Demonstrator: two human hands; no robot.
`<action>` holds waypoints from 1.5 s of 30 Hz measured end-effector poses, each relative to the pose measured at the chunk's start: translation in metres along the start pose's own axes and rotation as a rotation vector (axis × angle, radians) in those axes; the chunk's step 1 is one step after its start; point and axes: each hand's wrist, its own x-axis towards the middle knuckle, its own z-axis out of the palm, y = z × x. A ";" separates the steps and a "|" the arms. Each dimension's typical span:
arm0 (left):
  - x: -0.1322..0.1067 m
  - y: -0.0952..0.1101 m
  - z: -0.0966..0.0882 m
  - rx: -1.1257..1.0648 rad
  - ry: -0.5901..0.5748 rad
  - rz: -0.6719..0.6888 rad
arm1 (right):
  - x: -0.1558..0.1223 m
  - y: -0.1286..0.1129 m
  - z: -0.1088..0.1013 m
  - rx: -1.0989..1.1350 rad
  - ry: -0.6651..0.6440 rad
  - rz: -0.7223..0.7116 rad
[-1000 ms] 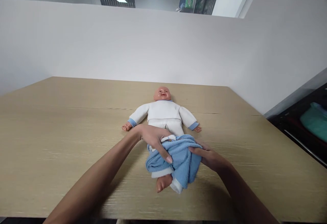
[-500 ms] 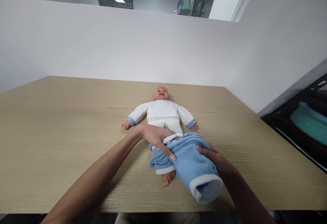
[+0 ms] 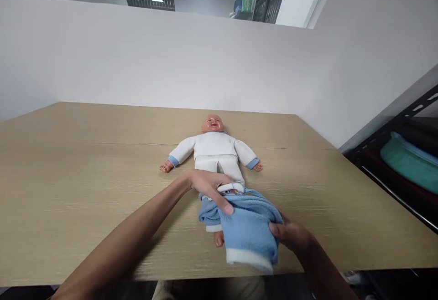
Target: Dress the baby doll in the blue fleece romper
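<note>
A baby doll (image 3: pixel 215 145) in a white top with blue cuffs lies on its back, head away from me. Blue fleece trousers (image 3: pixel 251 229) with white cuffs are bunched around its lower legs. One bare doll foot (image 3: pixel 219 239) pokes out of the left trouser leg; the other foot is hidden. My left hand (image 3: pixel 210 188) is closed on the trousers near the waistband, thumb on the blue cloth and other fingers hidden. With its thumb on top, my right hand (image 3: pixel 294 234) grips the outer side of the right trouser leg, whose cuff hangs toward me.
The wooden table (image 3: pixel 102 177) spreads out on both sides of the doll, its front edge close to my body. A white wall (image 3: pixel 171 63) stands behind it. At the right is a black metal rack (image 3: pixel 393 136) holding green folded cloth (image 3: pixel 410 163).
My right hand has moved down toward me. The right trouser leg has swung left and flattened, so its cuff opening no longer faces me. My left hand stays nearly in place.
</note>
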 end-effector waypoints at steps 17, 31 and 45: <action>0.005 -0.004 0.005 0.009 0.018 0.000 | -0.011 -0.007 0.025 -0.189 0.070 -0.037; 0.015 -0.006 0.016 -0.086 0.055 0.060 | -0.012 0.014 0.061 -0.105 0.713 -0.174; 0.027 0.027 0.046 0.236 0.225 -0.121 | -0.013 0.038 0.088 -0.295 1.031 -0.187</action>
